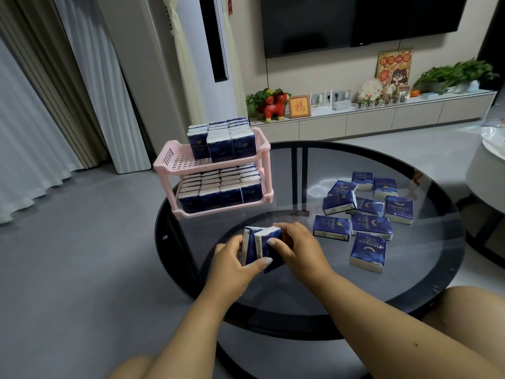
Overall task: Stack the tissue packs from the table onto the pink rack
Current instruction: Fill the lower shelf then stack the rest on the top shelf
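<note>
A pink two-tier rack (pixel 175 160) stands at the left back of the round dark glass table (pixel 426 272). Its lower tier is packed with upright dark blue tissue packs (pixel 218 191). More packs (pixel 222 140) fill the right part of its upper tier, and the left part is bare. Several loose blue packs (pixel 366 212) lie scattered on the table's right half. Near the table's front, my left hand (pixel 232 262) and my right hand (pixel 296 248) together grip a small bunch of upright packs (pixel 262 246), one hand on each side.
A white cabinet with plants, a red toy horse and frames runs along the far wall under a dark TV. Curtains hang at the left. A white round table (pixel 489 170) stands at the right edge. My knees show at the bottom.
</note>
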### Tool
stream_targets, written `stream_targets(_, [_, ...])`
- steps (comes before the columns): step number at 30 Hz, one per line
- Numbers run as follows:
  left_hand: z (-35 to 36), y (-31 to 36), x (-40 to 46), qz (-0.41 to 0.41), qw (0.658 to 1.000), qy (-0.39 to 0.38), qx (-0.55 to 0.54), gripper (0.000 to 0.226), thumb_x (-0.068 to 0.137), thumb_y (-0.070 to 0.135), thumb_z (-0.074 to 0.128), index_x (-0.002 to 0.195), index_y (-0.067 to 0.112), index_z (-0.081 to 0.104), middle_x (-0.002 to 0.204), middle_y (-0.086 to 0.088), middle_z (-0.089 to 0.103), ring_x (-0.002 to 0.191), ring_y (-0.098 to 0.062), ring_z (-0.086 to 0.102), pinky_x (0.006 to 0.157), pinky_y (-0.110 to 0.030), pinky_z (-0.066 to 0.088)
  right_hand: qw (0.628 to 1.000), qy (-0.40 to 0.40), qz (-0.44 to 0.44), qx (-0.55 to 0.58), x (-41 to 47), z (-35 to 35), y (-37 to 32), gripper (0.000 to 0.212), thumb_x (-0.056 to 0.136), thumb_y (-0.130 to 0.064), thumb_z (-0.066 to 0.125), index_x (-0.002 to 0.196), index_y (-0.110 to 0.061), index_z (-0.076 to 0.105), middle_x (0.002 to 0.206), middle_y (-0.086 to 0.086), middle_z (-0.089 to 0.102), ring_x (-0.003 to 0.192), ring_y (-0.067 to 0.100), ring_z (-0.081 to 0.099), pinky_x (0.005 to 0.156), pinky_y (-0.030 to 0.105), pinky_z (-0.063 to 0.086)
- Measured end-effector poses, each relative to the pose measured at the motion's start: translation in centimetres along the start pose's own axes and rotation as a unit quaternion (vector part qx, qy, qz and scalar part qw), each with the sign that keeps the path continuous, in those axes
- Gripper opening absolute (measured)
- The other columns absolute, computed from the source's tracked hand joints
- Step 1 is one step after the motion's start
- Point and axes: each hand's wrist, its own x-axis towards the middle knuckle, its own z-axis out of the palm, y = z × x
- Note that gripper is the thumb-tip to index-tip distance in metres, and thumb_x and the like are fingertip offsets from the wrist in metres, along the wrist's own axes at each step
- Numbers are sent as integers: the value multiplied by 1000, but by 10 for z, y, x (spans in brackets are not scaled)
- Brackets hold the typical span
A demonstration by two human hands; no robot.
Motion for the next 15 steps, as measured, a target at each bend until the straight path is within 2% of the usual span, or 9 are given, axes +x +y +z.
stream_targets(2, [0,-2,5,-10,1000,8,3,45,62,49,82,95,56,53,111,10,59,102,-6,60,91,-29,51,1000,-2,-6,-5,0,0,-1,32,92,-30,58,118,-11,62,92,-7,47,86,6,44,69,5,32])
stream_targets(4, [0,-3,9,-16,1000,2,-8,46,63,36,83,97,48,55,106,13,67,96,-4,64,89,-32,54,1000,-3,-10,-11,-1,1,-1,28,95,-30,52,112,-11,64,85,-9,44,83,8,44,68,14,32])
stream_targets(5, [1,-2,10,-17,1000,-2,-7,43,67,27,84,96,42,54,101,12,69,87,-2,64,83,-28,54,1000,-8,-10,-8,-1,1,0,27,97,-30,49,110,-12,64,86,-10,47,84,8,46,72,19,33])
stream_targets(7, [2,2,9,-15,1000,-2,3,42,73,20,82,96,35,52,96,9,68,75,-1,62,73,-22,51,999,-36,2,20,-2,2,-1,30,99,-33,42,118,-18,60,100,-7,60,93,9,53,78,26,39])
stream_targets(9, [5,8,7,-8,1000,-10,-4,48,71,23,84,105,33,51,98,12,67,83,2,63,72,-16,50,997,-68,24,31,-2,2,-1,35,100,-36,38,130,-25,51,116,-5,64,104,12,58,86,31,45])
stream_targets(11, [8,12,5,-3,1000,-6,-17,51,71,28,84,109,31,52,100,15,65,89,4,62,70,-11,46,996,-82,34,23,-3,2,-1,37,100,-37,35,133,-25,48,119,-1,65,107,17,59,89,35,46])
stream_targets(15, [9,10,10,4,999,23,-28,41,74,26,82,101,36,53,103,11,66,92,-1,63,74,-15,48,996,-78,25,46,-5,1,0,43,100,-42,30,131,-23,52,121,-4,64,112,13,57,93,33,46])
